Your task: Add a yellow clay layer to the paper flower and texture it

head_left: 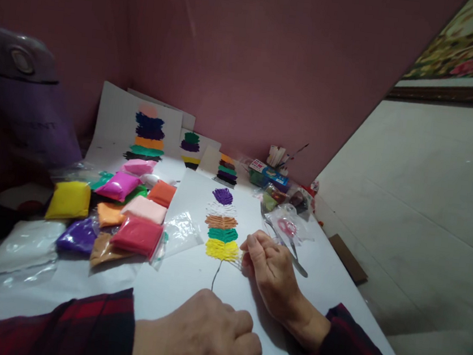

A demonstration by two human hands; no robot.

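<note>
A white sheet of paper (192, 195) lies on the table, bearing a column of textured coloured bands. From the top, these are a purple band (222, 196), a white band (221, 210), a brown band (221, 222), a green band (222, 234) and a yellow band (222, 250). Below the yellow runs a thin dark line (215, 276). My right hand (271, 267) is pinched closed at the right end of the yellow band; anything in its fingertips is too small to make out. Nearer to me, my left hand (201, 339) rests curled on the paper, its fingertips hidden.
Several bagged clay packets (138, 236) are heaped on the left, beside a purple bottle (27, 102). Sheets with similar bands (150, 133) lean against the wall. Right of the paper are a metal tool (298, 266), a plastic bag (289, 223) and a small box (268, 172).
</note>
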